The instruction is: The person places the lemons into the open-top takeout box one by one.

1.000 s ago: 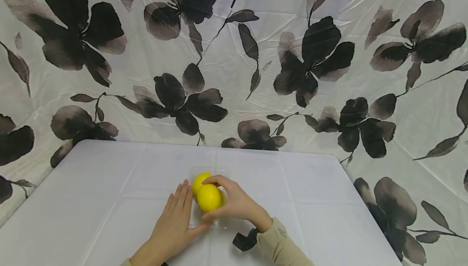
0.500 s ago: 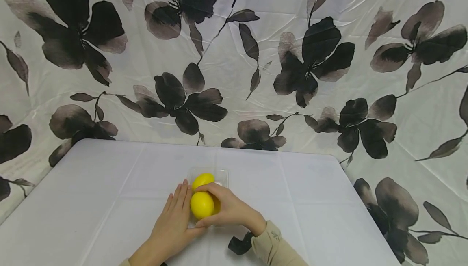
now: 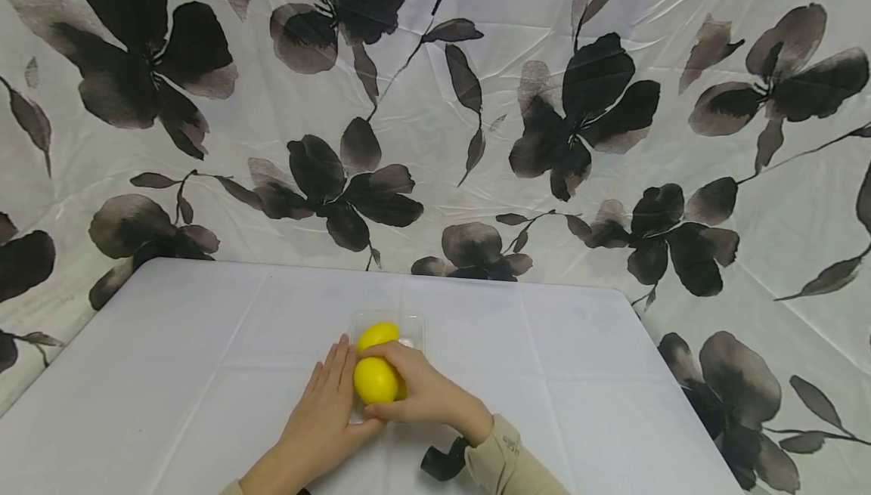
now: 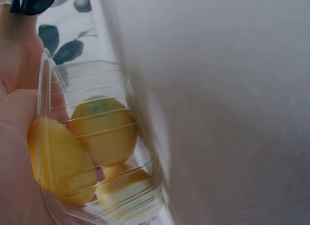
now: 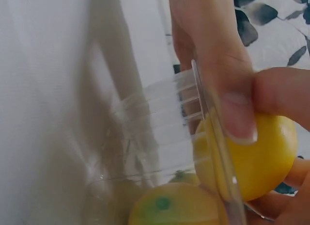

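Yellow lemons sit in a clear plastic container near the table's front. My right hand grips one lemon, fingers on its far side and thumb on its near side. That lemon stands partly above the container's rim in the right wrist view. Behind it lies a second lemon. Through the ribbed wall, the left wrist view shows a green-spotted lemon and another yellow fruit lower down. My left hand lies along the container's left side with fingers straight and thumb at the near edge.
A white cloth covers the table. Behind it hangs a floral curtain. A black wrist-camera mount sits by my right sleeve, just above the table.
My right hand has moved the gripped lemon left and slightly nearer, against the left hand's side. The lemon behind shows more now. The left hand has barely moved.
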### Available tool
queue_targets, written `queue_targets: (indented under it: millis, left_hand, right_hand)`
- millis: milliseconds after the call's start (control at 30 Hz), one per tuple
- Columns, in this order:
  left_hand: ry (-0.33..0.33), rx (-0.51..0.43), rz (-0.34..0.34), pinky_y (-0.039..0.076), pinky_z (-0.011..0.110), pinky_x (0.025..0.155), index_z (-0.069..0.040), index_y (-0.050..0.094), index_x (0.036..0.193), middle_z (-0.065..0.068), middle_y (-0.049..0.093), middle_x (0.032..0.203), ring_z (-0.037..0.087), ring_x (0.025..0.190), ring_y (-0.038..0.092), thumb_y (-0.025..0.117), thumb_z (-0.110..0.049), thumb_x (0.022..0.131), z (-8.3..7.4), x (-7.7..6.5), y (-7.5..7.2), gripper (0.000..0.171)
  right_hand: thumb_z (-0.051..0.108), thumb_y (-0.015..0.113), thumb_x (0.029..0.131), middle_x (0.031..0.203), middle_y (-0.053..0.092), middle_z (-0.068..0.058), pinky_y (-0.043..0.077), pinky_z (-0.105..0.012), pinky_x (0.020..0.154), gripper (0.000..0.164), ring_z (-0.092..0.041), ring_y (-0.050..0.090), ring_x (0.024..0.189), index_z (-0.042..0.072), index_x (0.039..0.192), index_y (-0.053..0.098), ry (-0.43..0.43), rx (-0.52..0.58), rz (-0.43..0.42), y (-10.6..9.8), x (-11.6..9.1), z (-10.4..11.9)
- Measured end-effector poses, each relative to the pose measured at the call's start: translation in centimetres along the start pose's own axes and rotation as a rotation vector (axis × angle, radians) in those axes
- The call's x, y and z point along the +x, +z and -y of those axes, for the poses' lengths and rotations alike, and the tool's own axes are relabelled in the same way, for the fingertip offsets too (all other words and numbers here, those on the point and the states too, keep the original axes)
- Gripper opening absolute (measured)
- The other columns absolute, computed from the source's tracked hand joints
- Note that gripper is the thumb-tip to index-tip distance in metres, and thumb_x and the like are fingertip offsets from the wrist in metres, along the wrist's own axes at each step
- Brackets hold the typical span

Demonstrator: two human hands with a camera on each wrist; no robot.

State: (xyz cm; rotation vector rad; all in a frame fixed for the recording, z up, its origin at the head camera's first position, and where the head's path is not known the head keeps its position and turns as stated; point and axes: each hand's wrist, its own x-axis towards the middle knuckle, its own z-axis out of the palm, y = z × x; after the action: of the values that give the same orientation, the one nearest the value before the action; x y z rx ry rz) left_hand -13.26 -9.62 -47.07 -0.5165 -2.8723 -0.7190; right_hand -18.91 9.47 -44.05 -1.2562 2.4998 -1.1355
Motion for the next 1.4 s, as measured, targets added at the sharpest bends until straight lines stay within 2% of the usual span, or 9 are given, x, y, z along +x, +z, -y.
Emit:
queue_targets:
  millis: [200,400,567,733,933,1067,1400]
  left_hand:
    - [0.007,-0.016,-0.017,0.018,0.061,0.117,0.012,0.022,0.151,0.026,0.011,0.162,0.04,0.149,0.016,0.072,-0.05,0.084,0.1,-0.1,0.1,0.104]
    - [0.018,-0.015,-0.025,0.018,0.06,0.117,0.013,0.022,0.151,0.026,0.011,0.162,0.039,0.149,0.015,0.071,-0.054,0.084,0.3,-0.1,0.1,0.106]
    - [0.01,-0.014,-0.023,0.017,0.059,0.118,0.013,0.023,0.151,0.026,0.012,0.162,0.038,0.149,0.015,0.071,-0.053,0.084,0.0,0.1,0.0,0.105]
    - [0.002,-0.018,-0.02,0.017,0.058,0.118,0.013,0.023,0.151,0.026,0.012,0.162,0.038,0.149,0.015,0.073,-0.051,0.083,-0.2,0.4,0.0,0.105]
    - [-0.021,-0.052,0.001,0.017,0.061,0.117,0.011,0.022,0.152,0.025,0.01,0.162,0.037,0.15,0.013,0.072,-0.052,0.084,-0.3,0.6,-0.2,0.105]
    - [-0.032,-0.069,0.014,0.017,0.061,0.117,0.011,0.021,0.152,0.026,0.01,0.162,0.036,0.15,0.014,0.071,-0.052,0.084,-0.4,0.8,-0.4,0.105]
    - [-0.047,-0.068,0.017,0.017,0.06,0.117,0.011,0.019,0.152,0.026,0.008,0.162,0.036,0.149,0.015,0.072,-0.057,0.083,-0.4,1.0,-0.6,0.111]
  right_hand:
    - [0.041,0.08,0.08,0.131,0.057,0.008,0.043,-0.032,0.099,0.067,-0.009,0.052,0.113,0.018,0.137,0.051,0.042,-0.132,-0.065,0.5,0.2,0.3]
    - [0.049,0.074,0.085,0.133,0.054,0.008,0.038,-0.034,0.103,0.068,-0.008,0.048,0.118,0.016,0.138,0.047,-0.034,-0.246,-0.053,0.6,0.3,-0.1]
    - [0.043,0.068,0.092,0.143,0.048,0.006,0.03,-0.04,0.112,0.065,-0.008,0.042,0.129,0.017,0.146,0.041,-0.073,-0.202,0.05,-0.3,0.0,-0.6]
    - [0.036,0.072,0.09,0.148,0.047,0.006,0.028,-0.042,0.115,0.07,-0.009,0.04,0.134,0.018,0.149,0.04,-0.052,-0.143,0.098,-1.0,-0.1,-1.0]
    - [0.042,0.075,0.086,0.143,0.052,0.004,0.033,-0.042,0.112,0.069,-0.009,0.045,0.128,0.016,0.144,0.048,-0.027,-0.131,0.061,-1.2,0.3,-1.1]
    - [0.043,0.078,0.084,0.138,0.055,0.006,0.038,-0.038,0.109,0.07,-0.012,0.048,0.124,0.014,0.141,0.05,0.009,-0.134,0.06,-1.5,0.6,-0.7]
    - [0.041,0.083,0.079,0.128,0.06,0.005,0.045,-0.026,0.095,0.069,-0.008,0.054,0.108,0.012,0.134,0.055,0.094,-0.239,0.151,-2.3,2.2,0.7]
